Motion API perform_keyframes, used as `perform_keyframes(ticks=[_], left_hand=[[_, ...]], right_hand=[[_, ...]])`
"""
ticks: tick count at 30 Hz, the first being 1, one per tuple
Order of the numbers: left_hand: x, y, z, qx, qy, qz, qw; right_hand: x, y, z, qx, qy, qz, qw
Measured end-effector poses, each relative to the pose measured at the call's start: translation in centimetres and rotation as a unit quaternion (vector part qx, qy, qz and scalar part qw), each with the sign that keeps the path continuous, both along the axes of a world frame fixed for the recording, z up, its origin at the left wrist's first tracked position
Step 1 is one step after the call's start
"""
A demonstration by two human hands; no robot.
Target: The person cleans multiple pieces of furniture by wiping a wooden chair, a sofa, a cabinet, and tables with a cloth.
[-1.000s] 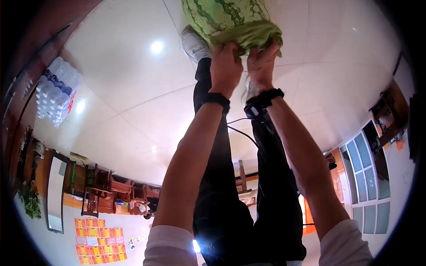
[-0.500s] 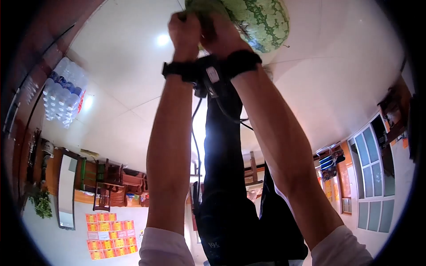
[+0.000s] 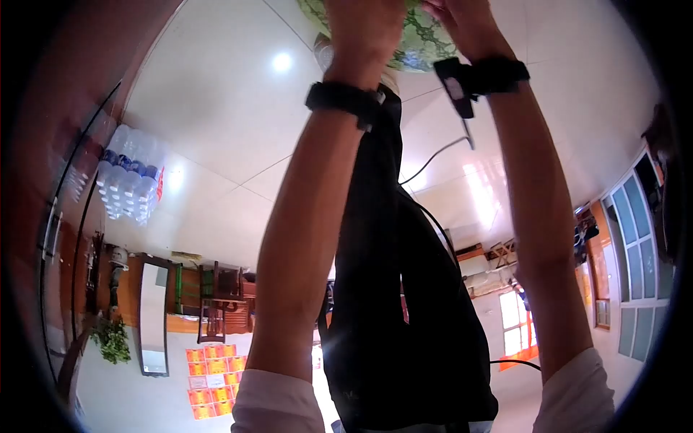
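Note:
A large green watermelon with dark stripes lies on the pale tiled floor, cut off by the top edge. In front of it is my left hand, covering part of the rind; its fingers run out of view, so its grip does not show. My right hand is at the melon's right side, fingers partly visible, stretched toward the rind and looking apart. I cannot tell whether either hand touches it. Black straps circle both wrists, and a cable hangs by the right one.
The room appears upside down. My dark-trousered legs fill the middle. Packed plastic bottles stand on the floor at left. Along the wall are a mirror, wooden chairs, a leafy plant and orange sheets.
My hands were close together left of the watermelon; now they are apart. The right hand has moved right, the left slightly right and across the melon. The view has shifted too.

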State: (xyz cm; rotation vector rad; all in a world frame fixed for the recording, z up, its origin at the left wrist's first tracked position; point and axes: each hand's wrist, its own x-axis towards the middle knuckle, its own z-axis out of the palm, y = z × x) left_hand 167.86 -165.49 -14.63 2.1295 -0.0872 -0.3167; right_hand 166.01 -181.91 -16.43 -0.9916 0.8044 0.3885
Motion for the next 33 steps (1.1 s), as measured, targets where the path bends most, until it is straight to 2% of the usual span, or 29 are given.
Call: perform_keyframes(ticks=[1,3,4,5,6,7,8,9,11,12,13,14,15,16,17,19,20,22,23,25,26,27,28,30,31,33], left_hand=[[-0.8,-1.1,0.2,-0.002,0.001,-0.008,1.0],[-2.9,-2.5,-0.2,-0.01,0.049,-0.082,0.995],[-3.8,-2.7,-0.5,-0.013,0.054,-0.091,0.994],[-4.8,-2.9,-1.0,-0.041,-0.017,-0.145,0.988],[-6.0,-3.3,-1.3,-0.072,-0.09,-0.195,0.974],[-7.3,-3.6,-1.2,-0.078,-0.087,-0.202,0.972],[-8.7,-3.8,-0.6,-0.054,-0.022,-0.239,0.969],[-10.1,-3.7,-0.7,-0.028,0.042,-0.274,0.96],[-12.3,-2.6,-2.0,-0.045,0.042,-0.298,0.953],[-13.5,-2.0,-2.9,-0.006,0.068,-0.31,0.948],[-14.3,-1.4,-3.7,0.034,0.093,-0.321,0.942],[-14.9,-0.4,-4.4,0.035,0.086,-0.319,0.943],[-15.4,1.0,-4.8,0.042,0.129,-0.269,0.953],[-15.5,2.4,-5.1,0.048,0.172,-0.218,0.959],[-15.2,4.0,-5.4,0.053,0.171,-0.214,0.96],[-14.1,7.9,-6.1,0.139,0.227,-0.217,0.939],[-13.4,10.1,-6.2,0.157,0.254,-0.203,0.932],[-11.8,13.8,-5.9,0.176,0.27,-0.181,0.929],[-10.9,15.7,-5.2,0.153,0.329,-0.117,0.925],[-7.9,20.1,-3.7,0.105,0.422,0.014,0.901],[-7.1,22.2,-3.1,-0.026,0.411,0.116,0.904],[-7.0,24.3,-2.5,-0.158,0.394,0.211,0.881],[-5.8,27.0,-2.0,-0.324,0.399,0.249,0.821],[-2.5,28.9,4.7,-0.524,0.34,0.272,0.732],[-1.4,28.6,9.0,-0.599,0.297,0.278,0.689],[1.1,29.5,14.6,-0.649,0.222,0.214,0.695]], right_hand=[[-0.4,-0.8,1.4,-0.155,0.086,0.032,0.984],[-3.3,-3.5,0.5,-0.186,0.1,0.028,0.977],[-5.3,-4.7,-0.5,-0.246,0.07,0.077,0.964],[-6.9,-5.5,-1.0,-0.306,0.041,0.126,0.943],[-7.5,-6.0,-0.5,-0.449,0.117,0.27,0.844],[-11.5,-8.1,-3.7,-0.459,0.006,0.271,0.846],[-13.2,-7.6,-4.0,-0.481,0.081,0.303,0.819],[-15.0,-7.1,-4.5,-0.491,0.103,0.304,0.81],[-18.5,-6.3,-5.9,-0.489,0.143,0.342,0.79],[-20.0,-4.7,-5.9,-0.492,0.146,0.33,0.793],[-20.7,-3.6,-6.1,-0.447,0.182,0.355,0.801],[-21.7,-2.3,-6.5,-0.374,0.209,0.343,0.836],[-19.1,0.6,-3.0,-0.387,0.235,0.333,0.827],[-19.4,1.9,-4.1,-0.354,0.236,0.328,0.843],[-20.1,3.4,-5.1,-0.318,0.238,0.324,0.858],[-17.5,6.6,-3.7,-0.227,0.2,0.32,0.898],[-16.4,8.5,-3.3,-0.233,0.18,0.311,0.904],[-16.8,10.8,-6.3,-0.322,-0.046,0.428,0.843],[-14.3,13.1,-4.2,-0.214,0.073,0.29,0.93],[-11.0,15.8,-4.1,-0.183,0.025,0.296,0.937],[-8.7,17.0,-2.7,-0.19,0.003,0.308,0.932],[-6.9,17.9,-1.0,-0.196,-0.013,0.322,0.926],[-5.2,18.7,0.5,-0.184,-0.055,0.299,0.935],[-1.4,21.2,6.3,-0.106,-0.137,0.147,0.974],[0.2,21.7,8.3,-0.137,-0.161,0.161,0.964],[3.7,24.3,9.4,-0.272,-0.38,0.19,0.863]])
